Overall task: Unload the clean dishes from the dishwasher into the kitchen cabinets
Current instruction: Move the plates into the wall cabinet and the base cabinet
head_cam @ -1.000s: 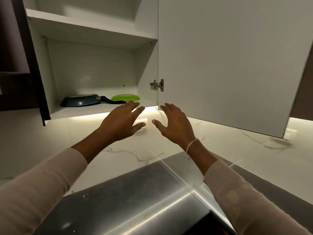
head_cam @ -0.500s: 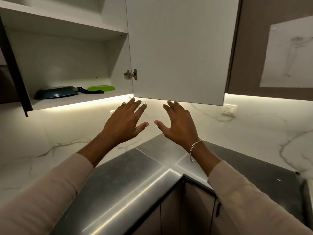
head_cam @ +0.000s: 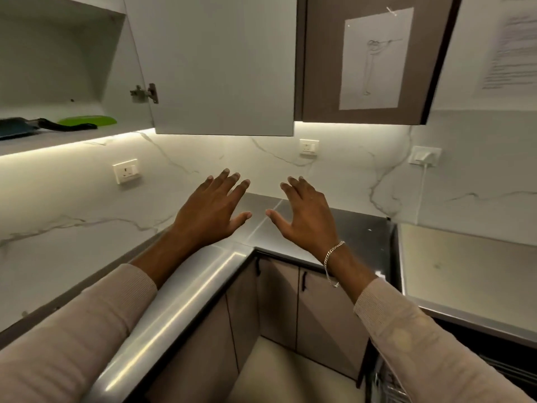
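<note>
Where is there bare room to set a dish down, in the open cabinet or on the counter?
The lower cabinet shelf is crowded at the left by the blue frying pan and the green plate. It is bare between the plate and the hinge-side wall. The steel countertop is bare in the corner, up to the marble backsplash.
</note>
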